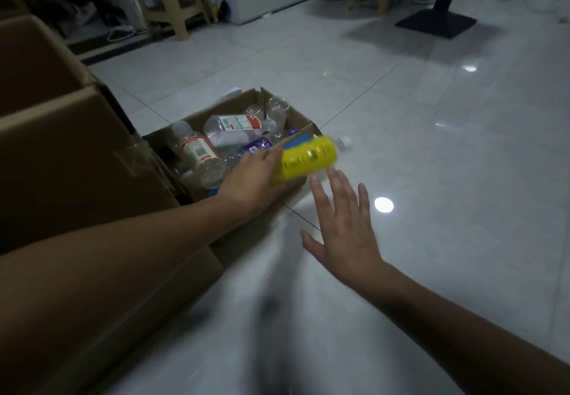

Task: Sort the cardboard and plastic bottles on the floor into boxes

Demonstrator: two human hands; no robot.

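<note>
Left hand (251, 183) grip holds the yellow bottle (308, 158) over the near-right corner of the small box (296, 117) of bottles. Right hand (342, 225) open, empty. Best: carry it past the rim, then release low.

Left hand (251, 178) curled in a grip, right hand (345, 228) flat, fingers spread.

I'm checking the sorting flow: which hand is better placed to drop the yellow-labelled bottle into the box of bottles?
Left. The left hand already grips the yellow-labelled bottle at the rim of the bottle box. The right hand is open and empty over the floor, beside the box.
</note>
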